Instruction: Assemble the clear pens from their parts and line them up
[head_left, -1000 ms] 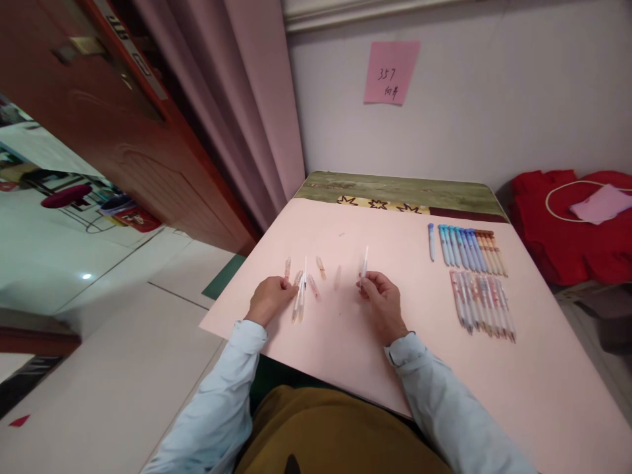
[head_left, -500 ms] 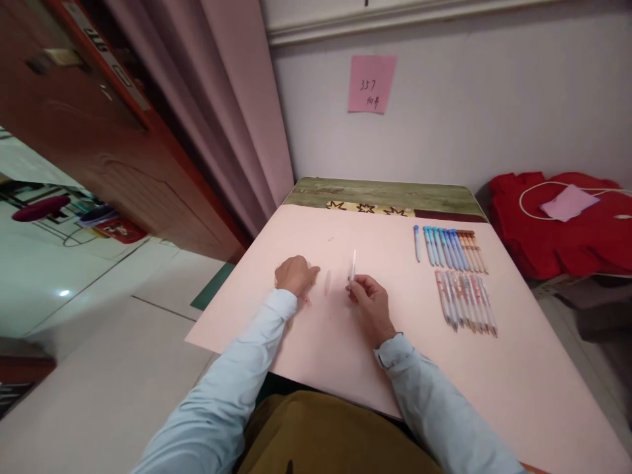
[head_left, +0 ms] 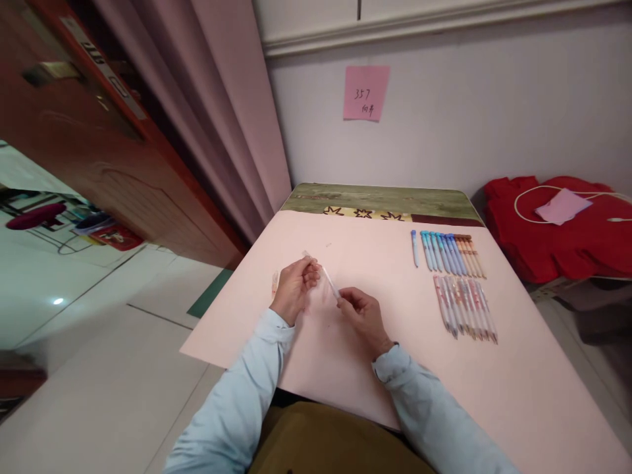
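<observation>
Pale pink paper covers a bench (head_left: 355,375) set against a plain wall, where a pink note (head_left: 366,93) hangs beside a mauve curtain (head_left: 237,99). Over the bench's near left part, a person in light blue sleeves brings two bare hands close together. Between thumb and fingers, the right hand (head_left: 364,316) pinches one end of a thin white rod (head_left: 330,282), whose long axis slants from those fingertips up and left, its free end aimed at the left hand (head_left: 295,286). That hand, nearer the free end, has its fingers closed on a clear tube (head_left: 306,254), mostly hidden, which juts out on the far left side. Whether rod and tube touch cannot be told. Just left of the left hand lies a small clear piece (head_left: 274,283). Well apart to the right sit blue and brown pens (head_left: 447,255), with clear-barrelled pens (head_left: 464,306) below them.
</observation>
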The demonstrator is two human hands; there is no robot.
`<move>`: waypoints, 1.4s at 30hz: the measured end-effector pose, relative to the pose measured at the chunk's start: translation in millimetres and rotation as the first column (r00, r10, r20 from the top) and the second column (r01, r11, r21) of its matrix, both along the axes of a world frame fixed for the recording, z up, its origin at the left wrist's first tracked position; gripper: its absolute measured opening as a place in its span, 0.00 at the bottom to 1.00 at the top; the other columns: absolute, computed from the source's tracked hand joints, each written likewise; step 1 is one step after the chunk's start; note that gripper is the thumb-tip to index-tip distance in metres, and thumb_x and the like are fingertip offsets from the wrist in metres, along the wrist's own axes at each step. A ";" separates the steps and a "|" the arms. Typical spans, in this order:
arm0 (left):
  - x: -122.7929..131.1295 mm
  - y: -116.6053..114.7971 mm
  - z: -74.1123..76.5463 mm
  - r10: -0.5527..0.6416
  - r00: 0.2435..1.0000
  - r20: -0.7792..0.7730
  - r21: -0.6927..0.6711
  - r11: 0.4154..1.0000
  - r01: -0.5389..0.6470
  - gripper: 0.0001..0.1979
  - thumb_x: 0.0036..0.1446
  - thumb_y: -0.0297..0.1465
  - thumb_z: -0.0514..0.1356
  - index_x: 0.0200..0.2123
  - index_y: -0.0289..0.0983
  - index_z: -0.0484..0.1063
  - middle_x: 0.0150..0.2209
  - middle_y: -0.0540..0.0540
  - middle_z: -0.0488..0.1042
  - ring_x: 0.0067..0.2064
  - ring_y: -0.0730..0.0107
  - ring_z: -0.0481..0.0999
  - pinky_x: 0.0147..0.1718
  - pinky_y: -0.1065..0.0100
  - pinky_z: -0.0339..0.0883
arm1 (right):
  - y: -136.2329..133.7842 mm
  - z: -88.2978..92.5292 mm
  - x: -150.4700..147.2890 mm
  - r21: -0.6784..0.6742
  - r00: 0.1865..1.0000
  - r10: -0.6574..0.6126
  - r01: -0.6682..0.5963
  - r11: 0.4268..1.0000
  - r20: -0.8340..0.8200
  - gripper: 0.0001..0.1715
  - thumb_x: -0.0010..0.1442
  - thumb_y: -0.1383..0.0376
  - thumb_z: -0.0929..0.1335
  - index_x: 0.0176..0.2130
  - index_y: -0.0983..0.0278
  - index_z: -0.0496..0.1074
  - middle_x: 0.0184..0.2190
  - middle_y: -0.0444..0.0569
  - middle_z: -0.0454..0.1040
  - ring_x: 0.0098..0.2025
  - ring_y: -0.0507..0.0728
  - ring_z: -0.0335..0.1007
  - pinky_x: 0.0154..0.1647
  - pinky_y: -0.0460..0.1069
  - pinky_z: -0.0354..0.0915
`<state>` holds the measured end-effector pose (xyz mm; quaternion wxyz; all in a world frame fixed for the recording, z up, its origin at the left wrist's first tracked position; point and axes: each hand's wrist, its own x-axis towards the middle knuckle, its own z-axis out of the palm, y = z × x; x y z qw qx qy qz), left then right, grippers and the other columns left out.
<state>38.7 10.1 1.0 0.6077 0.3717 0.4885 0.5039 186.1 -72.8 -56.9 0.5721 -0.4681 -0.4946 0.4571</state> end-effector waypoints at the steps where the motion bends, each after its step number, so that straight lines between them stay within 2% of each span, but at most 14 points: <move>1: -0.2 -3.0 -1.1 0.006 0.998 0.061 -0.026 1.000 -0.004 0.13 0.49 0.38 0.66 0.30 0.32 0.74 0.28 0.46 0.75 0.24 0.78 0.71 0.22 0.75 0.61 | -0.5 0.1 -0.3 0.001 1.000 0.001 -0.001 1.000 0.012 0.10 0.58 0.60 0.68 0.35 0.63 0.77 0.27 0.45 0.73 0.29 0.54 0.67 0.31 0.47 0.63; 5: -2.8 -6.9 -5.0 0.031 0.992 0.122 -0.024 0.999 -0.029 0.12 0.48 0.35 0.67 0.31 0.31 0.74 0.27 0.48 0.75 0.24 0.79 0.71 0.23 0.76 0.62 | -0.3 -1.3 0.5 0.006 0.998 -0.006 0.006 1.000 0.056 0.10 0.58 0.60 0.68 0.34 0.63 0.76 0.27 0.44 0.73 0.29 0.54 0.66 0.30 0.47 0.62; 11: -4.3 -4.5 -6.6 0.142 0.987 0.072 0.025 0.989 -0.145 0.10 0.48 0.33 0.65 0.31 0.31 0.73 0.26 0.48 0.74 0.24 0.79 0.69 0.22 0.75 0.61 | -0.9 -1.2 1.0 -0.007 0.998 0.020 -0.019 1.000 0.066 0.09 0.57 0.60 0.68 0.33 0.63 0.76 0.26 0.44 0.72 0.28 0.53 0.65 0.29 0.47 0.60; 16: 0.1 -8.9 -10.2 0.108 0.994 0.021 0.086 0.990 -0.110 0.10 0.50 0.34 0.64 0.32 0.32 0.73 0.27 0.48 0.74 0.24 0.78 0.69 0.22 0.75 0.61 | -1.4 -0.8 0.2 -0.017 0.995 0.017 -0.015 1.000 0.102 0.10 0.57 0.60 0.68 0.33 0.63 0.76 0.25 0.44 0.73 0.27 0.53 0.65 0.29 0.47 0.60; 22: 11.0 -20.8 -13.1 0.034 0.994 -0.108 0.155 0.988 -0.017 0.13 0.51 0.38 0.65 0.30 0.33 0.72 0.28 0.45 0.76 0.27 0.72 0.74 0.27 0.70 0.68 | 2.6 -6.4 0.7 0.003 0.991 -0.096 0.096 0.995 0.097 0.12 0.58 0.59 0.68 0.38 0.63 0.78 0.30 0.46 0.76 0.32 0.55 0.69 0.34 0.48 0.65; 25: 15.3 -25.1 -13.2 0.046 0.998 -0.048 0.106 0.994 -0.041 0.14 0.50 0.38 0.68 0.31 0.34 0.70 0.32 0.43 0.79 0.29 0.71 0.76 0.30 0.68 0.71 | 4.9 -9.5 0.0 -0.022 0.983 -0.184 0.185 0.983 0.025 0.15 0.58 0.57 0.69 0.42 0.62 0.75 0.29 0.44 0.73 0.29 0.53 0.67 0.32 0.48 0.65; 31: 20.0 -31.1 -14.6 0.070 0.980 0.188 -0.039 0.997 -0.064 0.13 0.50 0.33 0.69 0.32 0.35 0.68 0.37 0.41 0.80 0.34 0.72 0.79 0.37 0.69 0.73 | 6.1 -6.7 -0.5 -0.012 0.942 -0.335 0.335 0.942 -0.028 0.14 0.56 0.56 0.71 0.39 0.63 0.72 0.32 0.46 0.73 0.31 0.53 0.67 0.33 0.49 0.67; 35: 23.2 -33.8 -13.9 0.104 0.958 0.269 -0.090 0.993 -0.083 0.11 0.51 0.29 0.69 0.35 0.34 0.70 0.38 0.42 0.80 0.38 0.71 0.80 0.40 0.70 0.74 | 5.1 -3.7 -0.2 -0.001 0.930 -0.366 0.366 0.931 -0.036 0.14 0.55 0.57 0.72 0.38 0.63 0.73 0.31 0.46 0.73 0.31 0.53 0.67 0.34 0.49 0.67; 42: 23.0 -39.0 -11.9 0.084 0.958 0.275 -0.128 0.991 -0.050 0.10 0.54 0.31 0.67 0.38 0.33 0.73 0.38 0.41 0.80 0.34 0.73 0.79 0.37 0.70 0.75 | 4.4 -2.3 -0.1 -0.015 0.928 -0.369 0.369 0.929 -0.045 0.15 0.55 0.54 0.72 0.37 0.63 0.73 0.29 0.45 0.73 0.30 0.54 0.68 0.32 0.49 0.67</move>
